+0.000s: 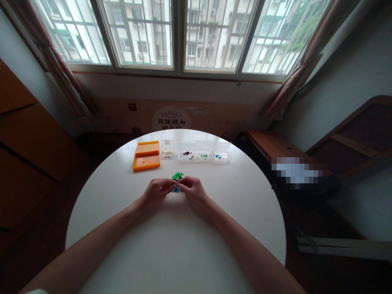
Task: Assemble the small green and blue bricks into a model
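A small model of toy building bricks (177, 176), green on top with dark and blue parts lower down, is between my two hands over the middle of the white round table (180, 241). My left hand (158, 188) pinches it from the left with thumb and forefinger. From the right, my right hand (192, 189) grips it in the same way, the fingertips of both hands almost meeting. My fingers cover much of the model, so its exact shape does not show. Just beyond the hands, an orange tray with a raised lid (147, 160) lies at the left.
Behind the model stand a clear box with pale pieces (168, 149) and a clear compartment box (203, 152) with dark, green and blue bricks. A wooden bench (269, 145) stands at the right, a window (179, 36) beyond. A printed cardboard panel (122, 112) leans below it.
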Available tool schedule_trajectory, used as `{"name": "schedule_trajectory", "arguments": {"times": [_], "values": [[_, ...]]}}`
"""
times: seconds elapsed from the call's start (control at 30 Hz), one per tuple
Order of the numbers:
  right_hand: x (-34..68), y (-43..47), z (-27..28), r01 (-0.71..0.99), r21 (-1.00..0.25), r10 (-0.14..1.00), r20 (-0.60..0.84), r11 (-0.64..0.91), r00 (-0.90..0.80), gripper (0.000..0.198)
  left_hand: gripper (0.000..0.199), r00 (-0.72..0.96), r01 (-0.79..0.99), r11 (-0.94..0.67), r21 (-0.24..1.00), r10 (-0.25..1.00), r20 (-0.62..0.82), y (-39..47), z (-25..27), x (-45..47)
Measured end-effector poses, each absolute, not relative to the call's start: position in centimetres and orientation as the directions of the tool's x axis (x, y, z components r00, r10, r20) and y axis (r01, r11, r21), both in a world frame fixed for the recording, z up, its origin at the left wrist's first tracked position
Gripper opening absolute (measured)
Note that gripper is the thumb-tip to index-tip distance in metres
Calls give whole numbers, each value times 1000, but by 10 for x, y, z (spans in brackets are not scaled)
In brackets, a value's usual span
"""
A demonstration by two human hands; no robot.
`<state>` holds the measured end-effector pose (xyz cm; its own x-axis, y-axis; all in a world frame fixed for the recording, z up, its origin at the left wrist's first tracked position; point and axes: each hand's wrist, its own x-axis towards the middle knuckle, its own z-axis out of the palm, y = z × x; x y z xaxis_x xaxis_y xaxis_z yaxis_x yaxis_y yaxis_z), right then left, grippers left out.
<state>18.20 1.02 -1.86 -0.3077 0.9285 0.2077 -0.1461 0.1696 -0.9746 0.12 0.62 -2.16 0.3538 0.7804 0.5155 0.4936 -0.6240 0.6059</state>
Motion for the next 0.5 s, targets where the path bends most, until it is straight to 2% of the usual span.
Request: {"name": "schedule_trajectory", "arguments": {"times": [0.5], "values": [[182, 10, -20, -163, -973, 936, 202, 160, -287, 24, 18, 361, 502, -638, 583, 768, 529, 6, -19, 1]]}}
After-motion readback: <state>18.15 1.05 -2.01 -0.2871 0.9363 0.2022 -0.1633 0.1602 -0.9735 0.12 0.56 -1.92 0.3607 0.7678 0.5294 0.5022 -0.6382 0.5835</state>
